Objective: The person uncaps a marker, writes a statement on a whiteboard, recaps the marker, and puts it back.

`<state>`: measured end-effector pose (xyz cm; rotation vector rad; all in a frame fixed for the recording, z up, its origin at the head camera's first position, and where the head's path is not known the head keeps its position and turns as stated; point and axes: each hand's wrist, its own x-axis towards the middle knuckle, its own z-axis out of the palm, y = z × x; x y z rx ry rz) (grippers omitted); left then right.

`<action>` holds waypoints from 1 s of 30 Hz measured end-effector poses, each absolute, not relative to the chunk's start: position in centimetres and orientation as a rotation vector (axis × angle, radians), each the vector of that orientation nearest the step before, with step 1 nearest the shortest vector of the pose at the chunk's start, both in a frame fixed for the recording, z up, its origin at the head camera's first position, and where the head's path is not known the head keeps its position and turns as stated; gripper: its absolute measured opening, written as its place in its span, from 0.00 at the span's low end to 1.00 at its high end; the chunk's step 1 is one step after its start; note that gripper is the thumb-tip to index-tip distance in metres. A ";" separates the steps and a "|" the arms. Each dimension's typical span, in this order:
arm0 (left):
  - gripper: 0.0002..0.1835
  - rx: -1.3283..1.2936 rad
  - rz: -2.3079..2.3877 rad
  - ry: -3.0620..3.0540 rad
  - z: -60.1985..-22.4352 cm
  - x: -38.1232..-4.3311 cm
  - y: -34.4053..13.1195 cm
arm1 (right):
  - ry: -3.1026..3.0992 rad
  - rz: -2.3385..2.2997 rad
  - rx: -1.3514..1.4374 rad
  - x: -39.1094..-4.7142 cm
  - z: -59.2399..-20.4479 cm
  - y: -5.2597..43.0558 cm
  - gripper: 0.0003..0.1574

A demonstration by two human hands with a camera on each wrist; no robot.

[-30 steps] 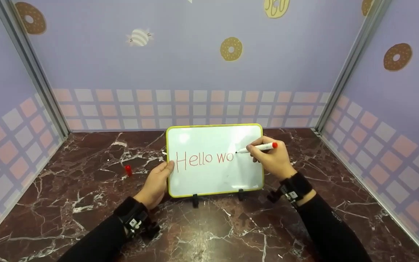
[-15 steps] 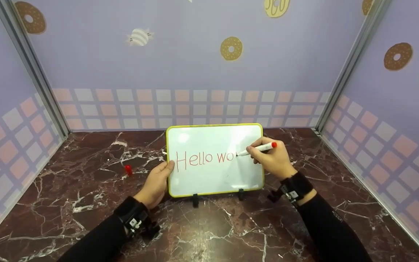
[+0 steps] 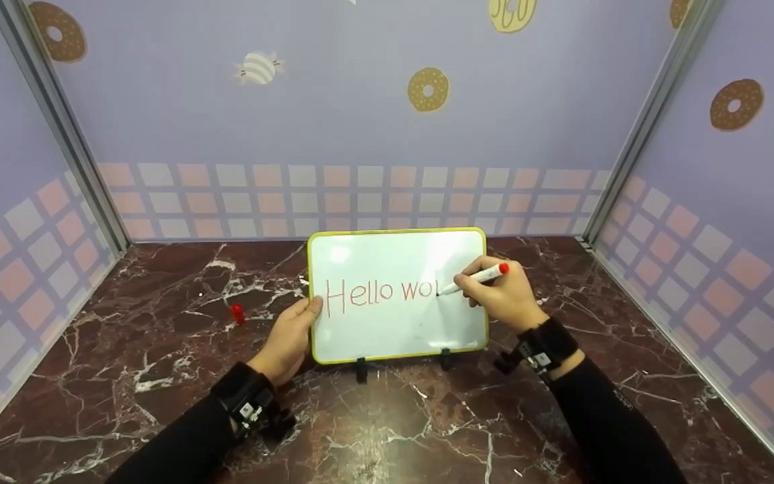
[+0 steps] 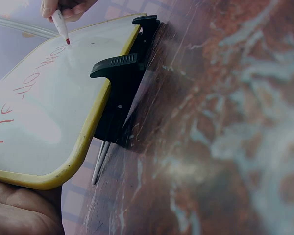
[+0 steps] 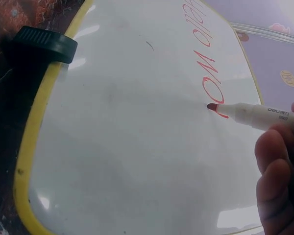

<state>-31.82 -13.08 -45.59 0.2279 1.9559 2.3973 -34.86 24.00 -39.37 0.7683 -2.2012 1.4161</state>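
Observation:
A yellow-rimmed whiteboard [image 3: 387, 336] leans on a black stand [image 4: 117, 98], with "Hello wo" and a further short stroke in red across its middle. At its left edge, my left hand [image 3: 289, 339] grips the board, thumb on the front and the other fingers behind. My right hand [image 3: 504, 296] pinches a white marker [image 5: 257, 115] with a red end. In the right wrist view, the marker's dark red tip meets the board at the lower end of the stroke after the "o". The red marker cap [image 3: 237, 313] lies on the table, left of my left hand.
The dark red marbled table [image 3: 387, 430] spreads around the board. A lilac back wall [image 3: 347, 134] with printed sweets and checks stands behind it, and side walls rise left and right. Black wrist cameras [image 3: 252, 407] sit on both wrists.
The marker tip has moved down a little on the board in my right hand, leaving a short red stroke after the "o". My left hand and the board stay in place.

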 end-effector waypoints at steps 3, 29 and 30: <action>0.23 0.242 2.393 1.957 -45.5 -31.8 -13.1 | -2.218 1.408 0.770 -34.9 -39.3 24.1 0.10; 0.22 0.227 2.413 1.916 -45.6 -31.9 -13.0 | -2.140 1.450 0.801 -34.9 -39.2 24.3 0.09; 0.22 0.230 2.413 1.918 -45.6 -31.8 -13.0 | -2.135 1.454 0.800 -34.9 -39.2 24.3 0.09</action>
